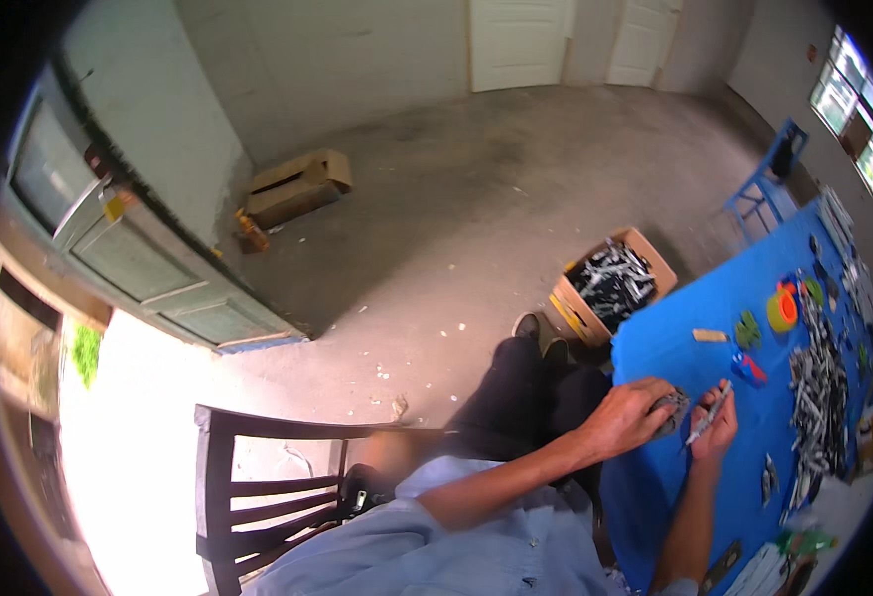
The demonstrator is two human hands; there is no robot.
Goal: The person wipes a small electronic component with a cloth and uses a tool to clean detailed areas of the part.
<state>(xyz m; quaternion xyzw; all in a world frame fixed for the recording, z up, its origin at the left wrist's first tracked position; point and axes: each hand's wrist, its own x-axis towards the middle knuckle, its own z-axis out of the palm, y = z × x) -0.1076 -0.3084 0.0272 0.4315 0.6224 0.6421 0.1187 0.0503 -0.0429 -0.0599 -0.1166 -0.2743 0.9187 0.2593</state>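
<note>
My left hand [626,417] grips a dark grey crumpled wad [671,412], perhaps a rag, over the near edge of the blue-covered table [652,350]. Just to its right, my right hand [713,428] holds a slim grey pen-like piece [707,417], slanted, with a thin dark tip at its lower end. The wad and the piece are close but seem apart. Beyond my hands lie a red and blue packet [749,370], a flat tan strip [710,336] and a green object [747,330]. A long heap of slim grey and black pieces [816,410] runs along the table.
An orange and yellow tape roll [782,310] is on the table. On the floor by my feet stands a cardboard box [656,261] of black and silver pieces. A dark wooden chair [217,477] is at left, a blue chair [760,182] beyond the table, and another carton [295,186] by the wall.
</note>
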